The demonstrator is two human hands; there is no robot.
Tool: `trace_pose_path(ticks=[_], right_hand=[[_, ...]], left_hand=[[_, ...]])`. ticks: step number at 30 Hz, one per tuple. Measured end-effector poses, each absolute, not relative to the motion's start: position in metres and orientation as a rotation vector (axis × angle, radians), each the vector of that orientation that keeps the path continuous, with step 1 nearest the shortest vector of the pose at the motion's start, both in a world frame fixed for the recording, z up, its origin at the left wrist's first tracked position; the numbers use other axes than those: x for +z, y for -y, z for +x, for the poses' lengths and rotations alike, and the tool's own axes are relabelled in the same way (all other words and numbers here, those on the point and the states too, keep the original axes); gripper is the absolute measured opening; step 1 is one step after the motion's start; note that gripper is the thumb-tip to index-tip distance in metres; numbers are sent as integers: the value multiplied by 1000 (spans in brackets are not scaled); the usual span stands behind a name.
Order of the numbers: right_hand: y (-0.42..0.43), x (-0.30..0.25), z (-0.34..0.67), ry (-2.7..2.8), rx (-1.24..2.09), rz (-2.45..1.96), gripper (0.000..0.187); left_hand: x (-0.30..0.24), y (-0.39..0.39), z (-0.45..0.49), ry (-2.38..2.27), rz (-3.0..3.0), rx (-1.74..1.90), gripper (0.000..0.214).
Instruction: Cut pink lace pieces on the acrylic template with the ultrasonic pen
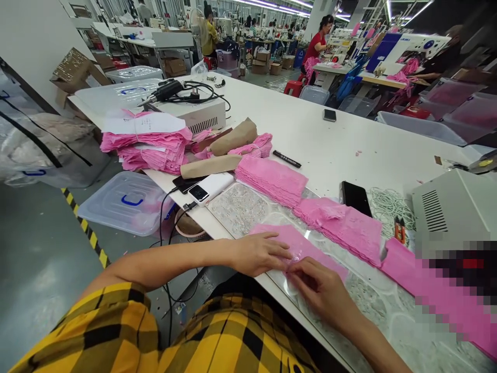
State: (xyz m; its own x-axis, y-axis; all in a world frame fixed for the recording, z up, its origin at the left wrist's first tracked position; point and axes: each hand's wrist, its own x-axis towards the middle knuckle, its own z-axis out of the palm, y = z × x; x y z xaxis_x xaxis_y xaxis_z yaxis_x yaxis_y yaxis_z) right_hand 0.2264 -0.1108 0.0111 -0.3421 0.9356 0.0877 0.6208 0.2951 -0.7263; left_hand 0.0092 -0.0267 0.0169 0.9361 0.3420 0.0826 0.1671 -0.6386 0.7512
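Observation:
A thin pink fabric piece (pixel 298 241) lies flat on the patterned mat (pixel 236 210) at the table's near edge. My left hand (pixel 262 254) rests on the fabric's left part, palm down with fingers stretched out. At the fabric's near edge, my right hand (pixel 324 287) pinches with thumb and forefinger, close to the left fingertips. What sits between those fingertips is too small to make out. Just beyond lie two stacks of pink fabric pieces, a left stack (pixel 272 178) and a right stack (pixel 341 225).
Tied pink bundles (pixel 151 142) lie at the left, near a grey box with a black hand tool (pixel 169 90). A black phone (pixel 355 198), pale elastic cords (pixel 390 210) and orange-handled snips (pixel 399 230) lie at the right. Cables hang off the near edge beside a power bank (pixel 213 186).

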Motion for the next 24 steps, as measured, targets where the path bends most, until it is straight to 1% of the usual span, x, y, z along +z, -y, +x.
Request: trace_pose_path(ticks=[5, 8, 12, 15, 20, 24], right_hand=[[110, 3, 226, 2106, 717, -1313, 17], [109, 2, 225, 2163, 661, -1290, 19], [109, 3, 224, 2204, 607, -1320, 20], [109, 2, 225, 2184, 626, -1349, 22], [109, -1, 225, 2133, 688, -1386, 22], [108, -2, 225, 2068, 740, -1413, 22]], left_hand=[[5, 32, 0, -305, 2372, 214, 44], [-1, 34, -2, -272, 2445, 209, 46], [-6, 34, -3, -260, 2501, 266, 45], [-5, 35, -3, -211, 2617, 286, 41], [1, 35, -1, -158, 2890, 198, 37], [5, 36, 1, -176, 2971, 135, 36]])
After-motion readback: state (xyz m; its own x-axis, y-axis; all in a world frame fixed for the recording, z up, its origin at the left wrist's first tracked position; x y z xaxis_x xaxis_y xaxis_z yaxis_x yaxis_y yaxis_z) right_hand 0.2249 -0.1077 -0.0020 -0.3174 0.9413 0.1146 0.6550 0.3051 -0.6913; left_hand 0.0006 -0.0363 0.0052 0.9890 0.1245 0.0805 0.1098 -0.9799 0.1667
